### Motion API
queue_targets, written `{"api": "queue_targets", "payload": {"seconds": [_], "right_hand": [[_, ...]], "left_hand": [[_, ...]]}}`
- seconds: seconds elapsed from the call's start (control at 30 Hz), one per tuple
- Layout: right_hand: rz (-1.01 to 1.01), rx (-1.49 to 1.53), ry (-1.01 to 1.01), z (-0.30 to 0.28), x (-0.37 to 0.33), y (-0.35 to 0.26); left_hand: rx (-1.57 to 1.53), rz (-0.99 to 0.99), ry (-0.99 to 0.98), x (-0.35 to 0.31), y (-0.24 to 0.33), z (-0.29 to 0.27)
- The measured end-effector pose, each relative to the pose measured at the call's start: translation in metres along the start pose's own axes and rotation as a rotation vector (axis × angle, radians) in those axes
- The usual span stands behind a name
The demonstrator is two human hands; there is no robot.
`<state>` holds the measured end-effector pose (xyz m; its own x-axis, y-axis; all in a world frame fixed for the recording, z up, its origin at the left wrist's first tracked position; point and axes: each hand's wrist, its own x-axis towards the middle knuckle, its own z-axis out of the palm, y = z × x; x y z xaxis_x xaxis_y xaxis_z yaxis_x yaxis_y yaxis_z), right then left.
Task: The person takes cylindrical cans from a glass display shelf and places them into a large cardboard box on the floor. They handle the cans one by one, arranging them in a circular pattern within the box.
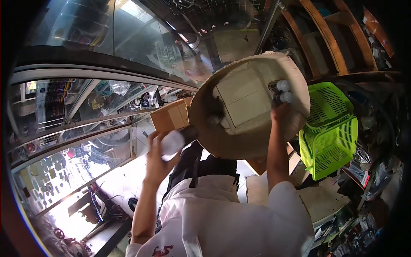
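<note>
A large cardboard box [239, 143] stands open in front of me, its rim bent round by the lens. My left hand [157, 157], smeared by motion, is just outside the box's near left edge. It grips a dark bottle [174, 142] with a wide white cap, tilted toward the box. Inside the box at the right, my right hand [280, 112] is closed round a second dark bottle [286, 98] with a pale cap. Right beside that one stands another pale-capped bottle [282, 85]. A dark shape [215, 109] lies in shadow at the box's left inner side; its kind is unclear.
Two bright green plastic baskets [327, 147] sit right of the box. Glass display cases [81, 124] with metal frames run along the left. Wooden shelves [325, 34] stand at the far right, and packaged goods [364, 171] crowd the right side. A smaller cardboard box [169, 115] touches the left edge.
</note>
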<state>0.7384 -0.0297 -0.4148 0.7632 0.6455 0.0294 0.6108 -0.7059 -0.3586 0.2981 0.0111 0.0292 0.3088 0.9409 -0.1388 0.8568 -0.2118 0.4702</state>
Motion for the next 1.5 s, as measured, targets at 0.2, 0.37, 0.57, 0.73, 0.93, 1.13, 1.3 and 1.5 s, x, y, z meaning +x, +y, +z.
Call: {"api": "queue_targets", "payload": {"seconds": [0.2, 0.37, 0.57, 0.73, 0.93, 1.13, 1.3, 1.5], "right_hand": [[0.029, 0.316, -0.36, -0.051, -0.112, -0.017], [-0.131, 0.308, -0.326, -0.096, -0.205, -0.011], [-0.162, 0.351, -0.418, -0.184, -0.221, -0.061], [-0.102, 0.352, -0.466, -0.189, -0.229, -0.071], [-0.182, 0.205, -0.47, -0.184, -0.23, -0.084], [-0.445, 0.19, -0.443, -0.169, -0.257, -0.115], [-0.436, 0.376, -0.745, -0.128, -0.277, -0.143], [-0.819, 0.539, -0.941, -0.218, -0.267, -0.391]], "left_hand": [[0.151, -0.067, -0.277, 0.065, -0.024, 0.151], [0.373, -0.052, -0.39, 0.115, -0.051, 0.221], [0.462, -0.069, -0.504, 0.141, -0.105, 0.283], [0.51, -0.018, -0.51, 0.13, -0.132, 0.319], [0.601, 0.041, -0.549, 0.114, -0.131, 0.325], [0.175, 0.195, -0.717, 0.07, -0.152, 0.292], [-0.447, 0.109, -0.533, 0.004, -0.123, 0.102], [-0.439, -0.028, -0.112, -0.098, -0.231, -0.014]]}}
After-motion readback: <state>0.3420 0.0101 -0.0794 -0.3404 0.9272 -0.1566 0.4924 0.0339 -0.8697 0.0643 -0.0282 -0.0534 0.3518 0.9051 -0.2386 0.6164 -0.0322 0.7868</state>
